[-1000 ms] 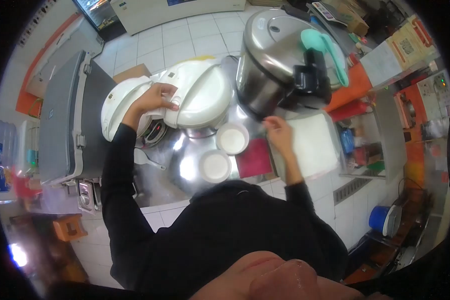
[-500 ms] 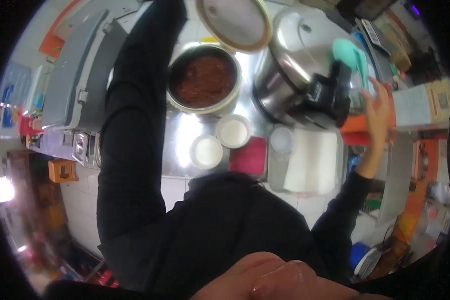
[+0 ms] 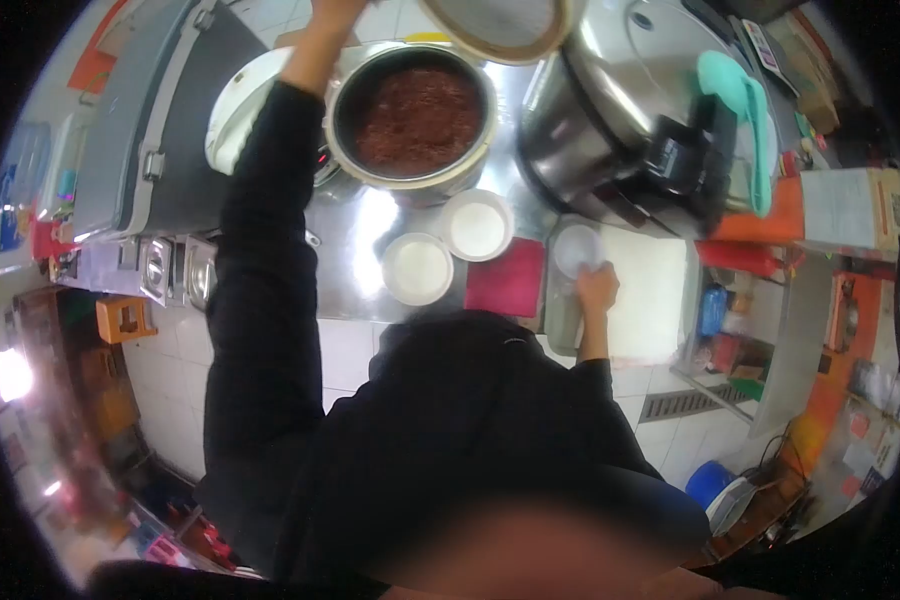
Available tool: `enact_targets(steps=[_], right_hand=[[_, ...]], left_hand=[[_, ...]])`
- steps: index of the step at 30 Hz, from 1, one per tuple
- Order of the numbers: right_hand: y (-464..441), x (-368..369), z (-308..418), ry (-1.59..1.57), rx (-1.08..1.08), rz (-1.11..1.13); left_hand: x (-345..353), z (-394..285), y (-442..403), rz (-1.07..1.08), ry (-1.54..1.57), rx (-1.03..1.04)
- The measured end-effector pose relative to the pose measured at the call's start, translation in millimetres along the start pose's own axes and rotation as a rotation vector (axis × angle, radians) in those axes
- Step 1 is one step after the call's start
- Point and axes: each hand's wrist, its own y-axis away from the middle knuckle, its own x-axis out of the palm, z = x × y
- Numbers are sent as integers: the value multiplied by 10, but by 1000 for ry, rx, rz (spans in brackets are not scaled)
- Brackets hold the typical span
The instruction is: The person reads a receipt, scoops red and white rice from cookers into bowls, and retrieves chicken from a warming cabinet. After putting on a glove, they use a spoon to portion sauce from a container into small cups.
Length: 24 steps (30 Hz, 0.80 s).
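My right hand is at the near right rim of a translucent round plastic tub, its fingers closed on the edge. The tub sits at the left side of a white sheet or board. At the top edge my left hand reaches past a round pot of dark reddish-brown food; its fingers are cut off by the frame. Two white bowls with white insides stand in front of the pot, beside a folded dark pink cloth.
A large steel cooker stands right of the pot, with a mint-green ladle on it. A round lid is tilted behind the pot. A grey insulated box is at left, beside a white round container.
My right hand has come from beside the mint-green ladle down and left to the plastic tub. My left hand has come partly into view at the top. The camera view has shifted slightly.
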Motion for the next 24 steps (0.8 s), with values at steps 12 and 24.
enact_targets(steps=[12, 24], right_hand=[[605, -1164, 1699, -889, -283, 682], [309, -111, 4199, 137, -1545, 252]], left_hand=[[-2014, -158, 2671, 19, 354, -1293], [-1801, 124, 2768, 432, 1244, -1831]])
